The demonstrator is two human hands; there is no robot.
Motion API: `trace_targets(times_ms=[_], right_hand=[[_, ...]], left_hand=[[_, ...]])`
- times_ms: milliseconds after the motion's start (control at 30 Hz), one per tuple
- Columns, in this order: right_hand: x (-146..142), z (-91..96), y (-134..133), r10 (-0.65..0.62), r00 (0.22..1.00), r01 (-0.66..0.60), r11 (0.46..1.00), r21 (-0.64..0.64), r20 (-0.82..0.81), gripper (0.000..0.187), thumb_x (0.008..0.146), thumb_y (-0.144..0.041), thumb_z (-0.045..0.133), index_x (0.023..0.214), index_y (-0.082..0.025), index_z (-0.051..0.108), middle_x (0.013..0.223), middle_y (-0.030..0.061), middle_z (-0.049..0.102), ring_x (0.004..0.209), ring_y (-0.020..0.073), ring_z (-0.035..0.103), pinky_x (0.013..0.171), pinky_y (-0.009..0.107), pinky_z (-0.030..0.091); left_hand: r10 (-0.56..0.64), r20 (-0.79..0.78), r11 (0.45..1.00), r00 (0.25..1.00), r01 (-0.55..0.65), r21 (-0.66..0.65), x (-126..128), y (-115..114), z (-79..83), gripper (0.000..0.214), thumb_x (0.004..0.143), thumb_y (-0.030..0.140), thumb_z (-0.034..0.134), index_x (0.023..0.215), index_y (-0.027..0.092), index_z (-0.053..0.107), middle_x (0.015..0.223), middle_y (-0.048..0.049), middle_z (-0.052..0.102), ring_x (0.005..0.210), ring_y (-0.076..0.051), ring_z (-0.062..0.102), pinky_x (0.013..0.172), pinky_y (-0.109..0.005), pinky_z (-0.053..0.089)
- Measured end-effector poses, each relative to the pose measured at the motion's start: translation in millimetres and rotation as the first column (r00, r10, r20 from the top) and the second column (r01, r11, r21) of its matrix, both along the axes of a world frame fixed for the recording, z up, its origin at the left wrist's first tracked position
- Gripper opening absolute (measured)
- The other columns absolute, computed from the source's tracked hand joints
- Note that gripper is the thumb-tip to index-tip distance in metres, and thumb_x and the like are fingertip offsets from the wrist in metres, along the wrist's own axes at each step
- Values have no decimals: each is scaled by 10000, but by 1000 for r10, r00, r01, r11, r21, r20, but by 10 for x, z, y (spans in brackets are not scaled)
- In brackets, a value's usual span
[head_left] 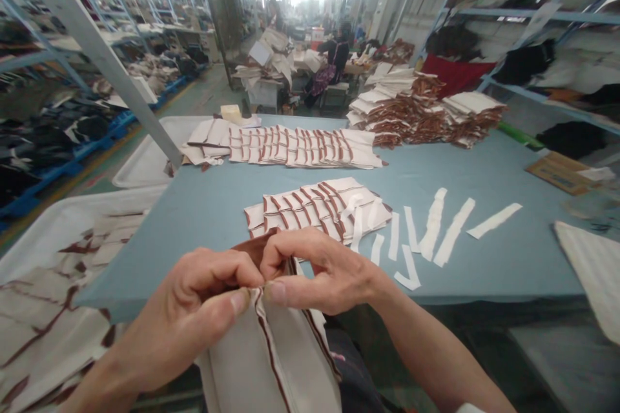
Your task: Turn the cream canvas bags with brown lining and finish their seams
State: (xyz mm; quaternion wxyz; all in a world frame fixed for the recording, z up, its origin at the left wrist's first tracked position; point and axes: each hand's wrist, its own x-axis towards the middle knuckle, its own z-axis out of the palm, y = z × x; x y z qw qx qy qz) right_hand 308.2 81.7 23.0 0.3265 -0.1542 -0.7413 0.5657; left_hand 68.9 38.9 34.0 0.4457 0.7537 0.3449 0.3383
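Between my two hands hangs a cream fabric piece (237, 361) with brown edges and a brown seam down its middle. My left hand (203, 297) pinches its top edge just left of the seam, thumb in front. Right beside it, my right hand (314, 271) pinches the same edge on the other side of the seam. The thumb tips nearly meet there. A brown flap of the piece shows behind the fingers. Just beyond, a row of overlapping cream pieces (290, 206) with brown edges lies on the blue-grey table (203, 206).
White strips (433, 226) lie scattered right of the near row. Farther back are a longer row of pieces (310, 145) and tall stacks (397, 106). A white bin (62, 210) with fabric stands at left, near a metal post (101, 58). Another person (334, 55) sits in the background.
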Motion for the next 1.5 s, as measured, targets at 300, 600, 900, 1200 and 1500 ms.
trace_targets(times_ms=[300,600,900,1200,1500], right_hand=[[-67,-9,-25,-29,999,32,994,-105,38,364,930,-409,818,774,-235,539,686,-87,468,621,103,401,566,254,316],[-89,42,-109,-178,958,190,981,-32,223,369,814,-394,821,708,-238,504,651,-94,451,624,94,384,559,258,258],[-108,-237,44,45,995,-30,988,-153,94,476,916,-563,861,795,-230,544,680,-100,456,636,96,385,575,252,282],[-123,-214,21,49,994,-22,968,-249,101,592,861,-682,895,757,-225,533,683,-96,445,650,98,374,586,270,268],[-120,-208,-4,39,993,-13,974,-228,110,595,872,-727,873,794,-225,562,720,-82,472,680,116,410,623,259,328]], left_hand=[[16,-12,1000,1000,-16,-3,17,46,-41,329,1047,333,617,766,221,746,645,63,677,567,-118,591,572,-207,436],[148,-233,989,961,-139,57,27,-261,201,365,1088,388,563,839,276,807,691,56,794,577,-145,703,579,-212,474],[71,-158,987,985,-92,-128,-69,-114,66,380,1047,485,703,765,240,771,671,58,707,608,-119,606,592,-163,464],[45,-134,953,990,-83,-292,-95,-107,-10,439,1055,560,702,804,205,762,694,31,609,618,-119,501,524,-175,381],[49,-93,960,994,-72,-271,-94,-100,-30,431,1054,526,708,779,197,754,680,36,584,623,-117,473,528,-178,346]])
